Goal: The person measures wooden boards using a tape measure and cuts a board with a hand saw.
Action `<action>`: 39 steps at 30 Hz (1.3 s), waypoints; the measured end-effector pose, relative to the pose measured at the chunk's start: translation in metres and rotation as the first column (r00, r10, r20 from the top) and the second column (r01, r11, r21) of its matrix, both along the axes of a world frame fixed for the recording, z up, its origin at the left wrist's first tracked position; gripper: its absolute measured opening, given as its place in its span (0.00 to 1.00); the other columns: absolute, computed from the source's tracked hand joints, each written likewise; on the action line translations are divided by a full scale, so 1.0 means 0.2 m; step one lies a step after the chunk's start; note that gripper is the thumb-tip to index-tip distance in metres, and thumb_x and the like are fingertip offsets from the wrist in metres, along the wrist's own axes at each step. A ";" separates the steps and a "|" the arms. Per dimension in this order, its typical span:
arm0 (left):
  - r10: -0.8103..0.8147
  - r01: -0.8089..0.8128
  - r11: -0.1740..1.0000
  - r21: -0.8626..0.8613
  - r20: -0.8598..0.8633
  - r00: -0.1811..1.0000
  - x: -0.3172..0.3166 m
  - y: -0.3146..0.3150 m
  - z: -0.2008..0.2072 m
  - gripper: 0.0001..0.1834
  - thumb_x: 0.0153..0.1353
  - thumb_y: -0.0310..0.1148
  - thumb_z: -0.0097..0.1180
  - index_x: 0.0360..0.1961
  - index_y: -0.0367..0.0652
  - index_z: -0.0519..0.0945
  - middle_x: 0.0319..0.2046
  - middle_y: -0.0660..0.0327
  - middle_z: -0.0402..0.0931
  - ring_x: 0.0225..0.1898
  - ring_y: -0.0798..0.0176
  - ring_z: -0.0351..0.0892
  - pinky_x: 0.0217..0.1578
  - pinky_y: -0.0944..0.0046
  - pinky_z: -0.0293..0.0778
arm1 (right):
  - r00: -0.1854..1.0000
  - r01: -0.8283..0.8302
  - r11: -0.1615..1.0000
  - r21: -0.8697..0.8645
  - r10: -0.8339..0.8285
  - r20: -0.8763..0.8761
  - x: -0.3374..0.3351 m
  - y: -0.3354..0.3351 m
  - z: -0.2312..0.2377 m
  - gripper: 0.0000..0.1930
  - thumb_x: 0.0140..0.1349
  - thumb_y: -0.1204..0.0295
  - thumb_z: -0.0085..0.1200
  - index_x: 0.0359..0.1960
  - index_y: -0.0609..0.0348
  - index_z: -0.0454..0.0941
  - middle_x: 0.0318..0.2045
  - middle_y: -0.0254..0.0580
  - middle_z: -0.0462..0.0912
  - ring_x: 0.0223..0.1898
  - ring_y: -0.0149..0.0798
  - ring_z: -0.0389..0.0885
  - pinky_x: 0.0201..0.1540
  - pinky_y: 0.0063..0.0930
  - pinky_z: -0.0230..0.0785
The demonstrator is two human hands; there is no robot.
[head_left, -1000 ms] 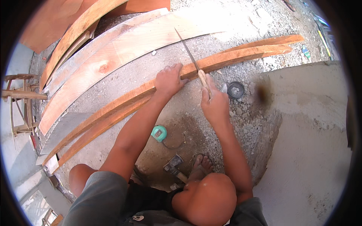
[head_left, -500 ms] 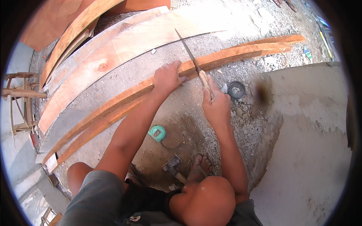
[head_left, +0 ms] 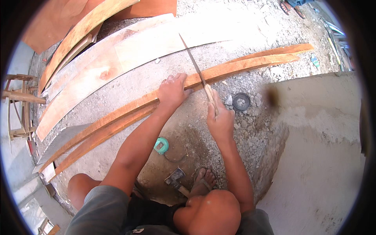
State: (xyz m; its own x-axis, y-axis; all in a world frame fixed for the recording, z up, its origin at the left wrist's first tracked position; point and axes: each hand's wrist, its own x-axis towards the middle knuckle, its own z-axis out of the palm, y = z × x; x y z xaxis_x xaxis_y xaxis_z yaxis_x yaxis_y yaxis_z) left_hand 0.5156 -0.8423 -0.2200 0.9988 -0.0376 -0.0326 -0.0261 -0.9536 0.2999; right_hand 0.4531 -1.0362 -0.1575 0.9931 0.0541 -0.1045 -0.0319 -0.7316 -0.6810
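My left hand (head_left: 172,91) is closed over the nearer of two long, narrow wooden boards (head_left: 129,103), its fingers reaching across the top. In my right hand (head_left: 220,119) is the pale handle of a handsaw (head_left: 192,60). The blade lies across the boards just right of my left hand, its tip pointing away to the upper left. I cannot make out how deep any cut is. Closer to me on the ground are a teal tape measure (head_left: 161,145) and a hammer-like tool with a metal head (head_left: 174,176), between my feet.
Beyond the boards lies a wide pale plywood strip (head_left: 86,92), with more wood sheets at upper left. A dark round cup (head_left: 241,102) sits on gravel beside my right hand. At right rises a concrete ledge (head_left: 321,149). Another person's feet (head_left: 291,8) show at top right.
The whole view has shifted slightly. My right hand and the saw handle are a little nearer to me, while my left hand keeps its place on the board.
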 end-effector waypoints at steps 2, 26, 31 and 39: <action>0.010 -0.010 1.000 0.003 -0.038 0.999 -0.01 0.03 0.01 0.28 0.56 0.52 0.72 0.50 0.48 0.77 0.46 0.56 0.84 0.49 0.47 0.84 0.46 0.46 0.80 | 0.999 -0.019 1.000 -0.024 0.020 0.031 0.03 0.06 -0.01 0.25 0.72 0.66 0.53 0.69 0.59 0.75 0.20 0.60 0.80 0.23 0.62 0.81 0.30 0.45 0.74; -0.014 0.028 0.998 0.064 -0.201 0.979 -0.05 0.04 0.10 0.30 0.52 0.49 0.75 0.50 0.46 0.77 0.46 0.55 0.84 0.51 0.46 0.83 0.48 0.46 0.80 | 0.993 0.064 0.984 0.166 -0.079 0.083 -0.25 -0.03 -0.03 0.29 0.67 0.68 0.55 0.70 0.54 0.73 0.22 0.63 0.81 0.26 0.65 0.83 0.33 0.55 0.75; -0.065 0.065 0.998 0.000 -0.040 0.997 -0.14 0.01 0.10 0.28 0.52 0.45 0.76 0.50 0.47 0.77 0.47 0.55 0.83 0.49 0.46 0.84 0.47 0.46 0.81 | 0.997 0.077 0.929 0.363 -0.063 -0.050 -0.37 -0.09 0.01 0.29 0.68 0.67 0.55 0.72 0.52 0.72 0.29 0.66 0.84 0.32 0.67 0.85 0.38 0.51 0.78; 0.009 0.013 0.991 0.131 -0.168 0.986 -0.09 -0.05 0.10 0.30 0.52 0.46 0.75 0.53 0.47 0.77 0.45 0.56 0.84 0.47 0.47 0.85 0.44 0.47 0.83 | 0.990 0.143 0.944 0.298 -0.135 -0.045 -0.34 -0.07 -0.07 0.27 0.71 0.66 0.55 0.71 0.53 0.72 0.34 0.66 0.85 0.35 0.60 0.87 0.39 0.43 0.78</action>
State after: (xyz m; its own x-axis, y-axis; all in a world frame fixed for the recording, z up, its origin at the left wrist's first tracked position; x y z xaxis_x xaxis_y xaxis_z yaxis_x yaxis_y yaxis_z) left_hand 0.4966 -0.8522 -0.2005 0.9787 -0.0236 -0.2041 0.0122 -0.9849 0.1726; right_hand 0.3850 -1.0498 -0.1724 0.9903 -0.0520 -0.1287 -0.1378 -0.4811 -0.8658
